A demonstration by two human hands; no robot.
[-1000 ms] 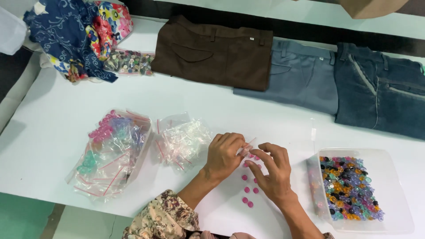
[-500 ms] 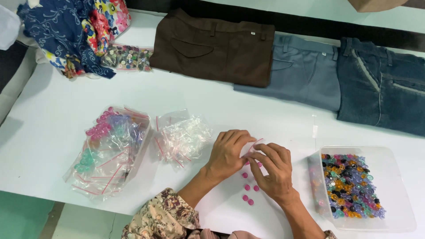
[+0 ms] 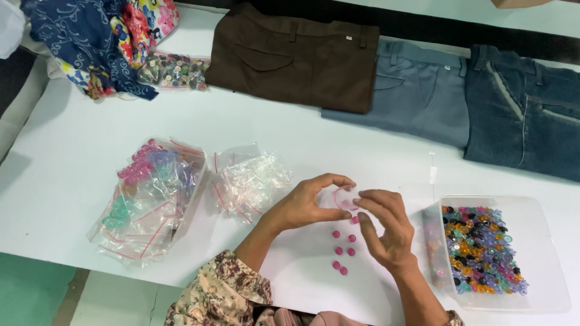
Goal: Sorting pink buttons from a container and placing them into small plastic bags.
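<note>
Two hands meet over the white table (image 3: 72, 199): the left hand (image 3: 305, 205) and right hand (image 3: 386, 232) both pinch a small clear zip bag (image 3: 345, 198) between their fingertips, each grip pressed on the bag's edge. Five or six pink buttons (image 3: 342, 250) lie loose on the table just below the bag. Two heaps of clear zip bags sit to the left: one filled with coloured buttons (image 3: 151, 196), one of seemingly empty bags (image 3: 249, 178). One clear plastic tub (image 3: 544, 253) of mixed coloured buttons stands at the right. Three folded trousers lie along the far edge: brown (image 3: 290, 57), grey-blue (image 3: 417, 90), dark denim (image 3: 528, 111). Patterned cloth (image 3: 90, 36) and a bag of pale buttons (image 3: 172, 69) lie at the far left.
</note>
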